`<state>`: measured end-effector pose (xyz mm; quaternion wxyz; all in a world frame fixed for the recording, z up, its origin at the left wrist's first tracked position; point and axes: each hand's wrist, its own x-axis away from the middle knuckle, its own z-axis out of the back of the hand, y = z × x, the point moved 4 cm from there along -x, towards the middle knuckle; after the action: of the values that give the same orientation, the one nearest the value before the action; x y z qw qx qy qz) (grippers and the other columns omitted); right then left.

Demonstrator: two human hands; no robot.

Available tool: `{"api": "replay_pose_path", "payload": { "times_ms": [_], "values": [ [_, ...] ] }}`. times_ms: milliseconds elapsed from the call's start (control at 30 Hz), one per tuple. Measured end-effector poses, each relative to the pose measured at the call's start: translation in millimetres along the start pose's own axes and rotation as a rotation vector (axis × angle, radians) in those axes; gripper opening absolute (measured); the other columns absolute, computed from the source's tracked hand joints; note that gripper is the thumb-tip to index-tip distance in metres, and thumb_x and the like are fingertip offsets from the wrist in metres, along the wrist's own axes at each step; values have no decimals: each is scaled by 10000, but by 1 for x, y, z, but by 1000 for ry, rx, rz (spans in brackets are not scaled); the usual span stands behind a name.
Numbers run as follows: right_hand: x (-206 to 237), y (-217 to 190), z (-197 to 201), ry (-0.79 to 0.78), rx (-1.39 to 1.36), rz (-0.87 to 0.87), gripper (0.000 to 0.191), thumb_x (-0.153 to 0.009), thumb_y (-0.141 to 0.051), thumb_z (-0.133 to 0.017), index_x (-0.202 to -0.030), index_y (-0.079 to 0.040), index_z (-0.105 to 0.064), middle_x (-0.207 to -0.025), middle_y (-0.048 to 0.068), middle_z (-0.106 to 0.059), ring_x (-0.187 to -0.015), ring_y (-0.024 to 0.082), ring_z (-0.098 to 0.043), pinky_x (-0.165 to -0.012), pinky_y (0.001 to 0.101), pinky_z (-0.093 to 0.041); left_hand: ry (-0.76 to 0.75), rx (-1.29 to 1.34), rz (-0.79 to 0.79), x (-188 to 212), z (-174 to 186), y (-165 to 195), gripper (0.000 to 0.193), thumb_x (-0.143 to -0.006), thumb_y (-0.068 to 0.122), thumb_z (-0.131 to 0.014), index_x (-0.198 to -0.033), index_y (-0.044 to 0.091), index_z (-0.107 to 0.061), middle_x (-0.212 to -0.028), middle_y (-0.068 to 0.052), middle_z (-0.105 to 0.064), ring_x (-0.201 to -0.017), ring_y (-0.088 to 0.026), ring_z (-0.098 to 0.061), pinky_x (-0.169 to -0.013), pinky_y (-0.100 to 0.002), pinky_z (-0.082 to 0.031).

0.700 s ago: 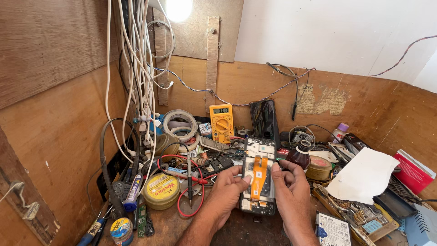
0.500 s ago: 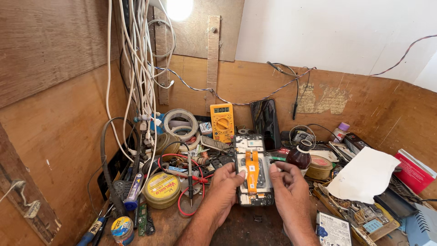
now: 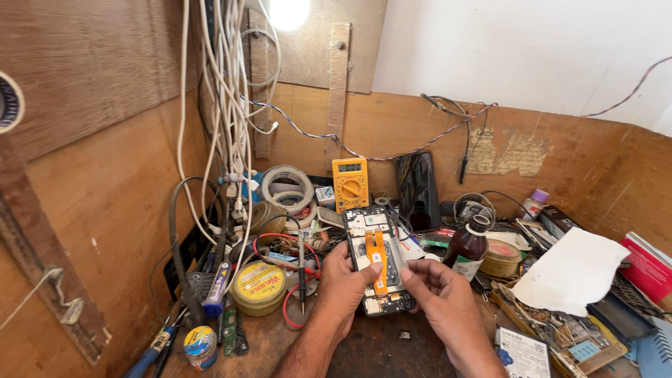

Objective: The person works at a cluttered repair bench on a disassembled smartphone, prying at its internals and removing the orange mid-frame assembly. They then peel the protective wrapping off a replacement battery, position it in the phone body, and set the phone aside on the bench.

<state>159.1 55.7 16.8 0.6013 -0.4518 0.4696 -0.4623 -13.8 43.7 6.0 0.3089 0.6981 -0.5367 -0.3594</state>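
Opened phone (image 3: 379, 260) sits upright between left grip (image 3: 348, 280) and right grip (image 3: 435, 288).

This is a small electronics repair bench boxed in by plywood walls (image 3: 105, 210). A yellow multimeter (image 3: 350, 183) leans at the back; left of it hang white cables (image 3: 224, 105), below-left what looks like a solder-paste tin (image 3: 260, 285).

Opened phone (image 3: 378, 262) lifted a bit higher and tipped more upright than before; left hand (image 3: 348, 283) shifted up its edge, right hand (image 3: 437, 287) fingers drawn back toward its lower corner.
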Motion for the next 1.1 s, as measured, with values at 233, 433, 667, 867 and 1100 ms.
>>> {"api": "replay_pose_path", "payload": {
  "times_ms": [233, 433, 667, 867, 1100],
  "values": [
    [5, -10, -7, -120, 61, -56, 471, -805, -92, -791, -1251, 4, -673, -895, 65, -750, -726, 110, -651, -600, 281, -535, 59, -92, -35, -3, 5, 3, 397, -829, -112, -640, -1215, -34, -591, -1068, -157, -771, -921, -201, -764, -790, -334, -625],
    [2, -3, -8, -84, 153, 14, 480, -787, -53, -815, -1235, 14, -658, -858, 68, -720, -703, 101, -630, -612, 262, -535, 33, -104, -56, -5, 4, -3, 388, -827, -124, -635, -1205, -46, -602, -1079, -146, -768, -938, -183, -758, -803, -320, -620],
    [1, 2, -11, -74, 237, 115, 459, -790, -59, -815, -1212, 15, -649, -822, 44, -730, -693, 84, -631, -637, 233, -530, 61, -142, -8, -9, 11, -10, 316, -862, -52, -646, -1176, -31, -621, -1025, -129, -780, -878, -168, -764, -753, -307, -618],
    [4, 1, -14, -126, 237, 74, 474, -786, -78, -825, -1221, 16, -661, -823, 31, -713, -697, 77, -614, -632, 237, -517, 146, -152, -36, -9, 17, -9, 198, -921, 66, -673, -1084, -47, -672, -929, -123, -779, -770, -144, -741, -662, -302, -604],
    [4, -1, -15, -146, 234, 51, 492, -786, -91, -825, -1230, 25, -647, -850, 46, -742, -726, 86, -648, -671, 243, -544, 150, -113, -81, -10, 12, -9, 207, -940, 136, -656, -1041, -43, -687, -878, -97, -769, -715, -124, -716, -616, -297, -585]
  ]
}}
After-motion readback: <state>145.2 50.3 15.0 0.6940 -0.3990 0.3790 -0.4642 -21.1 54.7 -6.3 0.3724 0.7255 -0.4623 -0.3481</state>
